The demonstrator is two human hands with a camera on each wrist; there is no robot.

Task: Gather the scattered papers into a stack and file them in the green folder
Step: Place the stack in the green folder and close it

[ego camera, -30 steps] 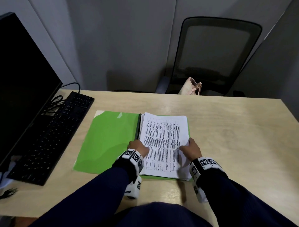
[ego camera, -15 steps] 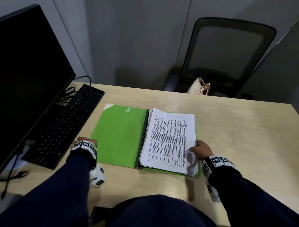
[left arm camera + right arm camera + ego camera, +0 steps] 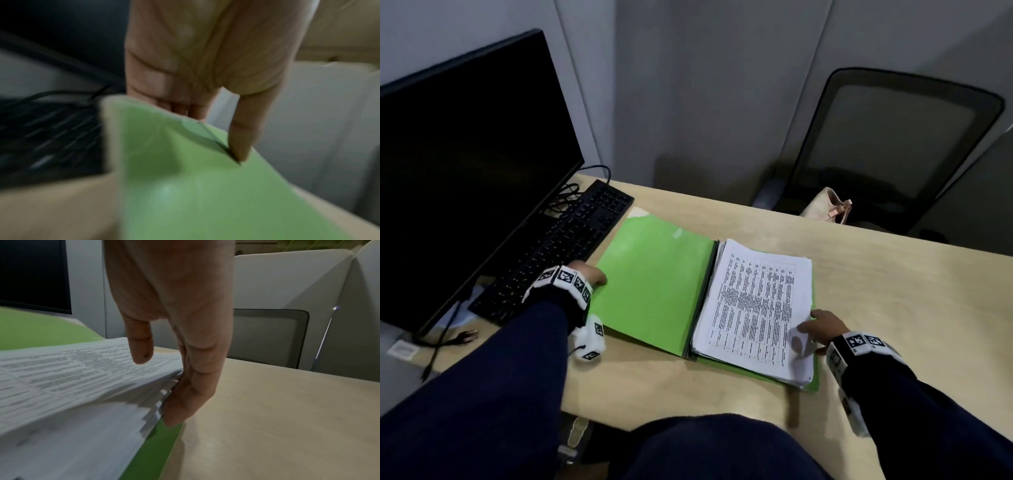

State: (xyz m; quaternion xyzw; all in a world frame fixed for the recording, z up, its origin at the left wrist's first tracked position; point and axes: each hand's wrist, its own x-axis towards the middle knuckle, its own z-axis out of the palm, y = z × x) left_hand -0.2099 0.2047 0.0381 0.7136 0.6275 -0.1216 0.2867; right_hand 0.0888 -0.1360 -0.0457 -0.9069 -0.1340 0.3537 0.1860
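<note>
The green folder [image 3: 654, 284] lies open on the desk, and a stack of printed papers [image 3: 756, 301] rests on its right half. My left hand [image 3: 599, 275] is at the left cover's outer edge, beside the keyboard. In the left wrist view the thumb [image 3: 240, 138] lies on top of the cover [image 3: 195, 186] and the fingers go behind it, pinching the edge, which curves upward. My right hand [image 3: 808, 329] is at the stack's near right edge. Its straight fingers [image 3: 185, 402] press against the side of the sheets [image 3: 72, 386], and the thumb hovers just over the top page.
A dark monitor [image 3: 465, 171] and a black keyboard [image 3: 558, 250] with cables stand close on the left of the folder. A mesh office chair [image 3: 893, 147] with a pink bag [image 3: 828, 205] stands behind the desk. Bare desk surface [image 3: 911, 301] stretches to the right.
My left hand left the paper stack, went left to the folder's outer cover edge and took hold of it. The right hand stayed at the stack's right edge.
</note>
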